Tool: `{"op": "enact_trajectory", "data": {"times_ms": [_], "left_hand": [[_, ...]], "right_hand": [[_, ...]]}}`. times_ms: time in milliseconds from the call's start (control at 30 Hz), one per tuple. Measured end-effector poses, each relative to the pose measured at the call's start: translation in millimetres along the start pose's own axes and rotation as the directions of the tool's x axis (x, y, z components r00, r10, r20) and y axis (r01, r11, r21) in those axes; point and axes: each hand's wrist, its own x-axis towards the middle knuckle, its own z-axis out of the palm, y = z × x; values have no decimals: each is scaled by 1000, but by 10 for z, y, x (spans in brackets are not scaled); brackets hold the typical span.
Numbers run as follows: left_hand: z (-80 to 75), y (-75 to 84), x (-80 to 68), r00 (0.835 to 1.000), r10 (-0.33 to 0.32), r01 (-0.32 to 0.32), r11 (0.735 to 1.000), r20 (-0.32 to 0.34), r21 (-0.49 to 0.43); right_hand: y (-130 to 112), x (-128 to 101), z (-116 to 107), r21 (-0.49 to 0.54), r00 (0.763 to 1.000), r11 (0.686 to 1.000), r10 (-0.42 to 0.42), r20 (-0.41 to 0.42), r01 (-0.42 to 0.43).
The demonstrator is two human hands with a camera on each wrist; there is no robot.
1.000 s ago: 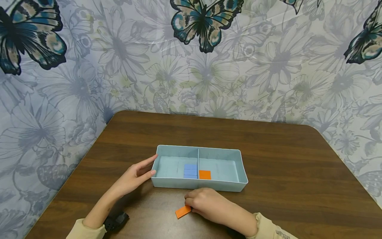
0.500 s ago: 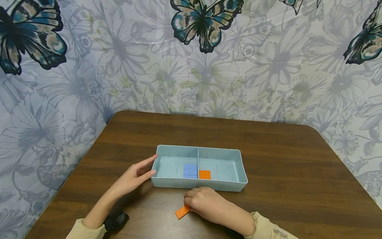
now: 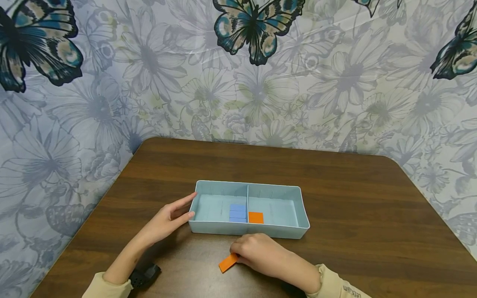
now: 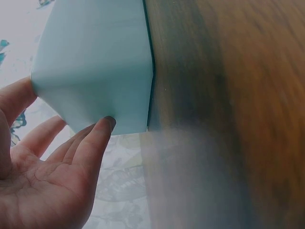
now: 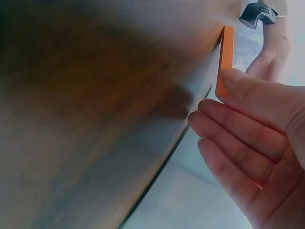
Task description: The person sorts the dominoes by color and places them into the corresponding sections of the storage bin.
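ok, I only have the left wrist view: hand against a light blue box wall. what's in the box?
Observer: The tray has two compartments. A blue block lies in the left one, an orange block in the right, both next to the divider.
Operator: Right hand?
Observer: The right hand is on the table in front of the tray, fingertips on a loose orange tile.
Operator: Flat?
Observer: No, tilted: the right wrist view shows its far edge raised.

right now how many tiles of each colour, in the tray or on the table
orange tiles: 2, one in the tray, one on the table at the right hand
blue tiles: 1 stack showing; count within it unclear
total: 3 tile items in view
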Motion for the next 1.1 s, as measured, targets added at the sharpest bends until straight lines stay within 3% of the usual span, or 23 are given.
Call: {"op": "enact_trajectory", "data": {"times_ms": [733,1100], "left_hand": [[-1,0,-3,1000,-6,6,1000,3,-5],[-1,-5,-6,1000,-15,15,1000,-1,0]], "right_hand": [[45,-18,-67,253,999,967,46,-15,-41],[62,-35,-192,343,986,936,127,-105,-84]]}}
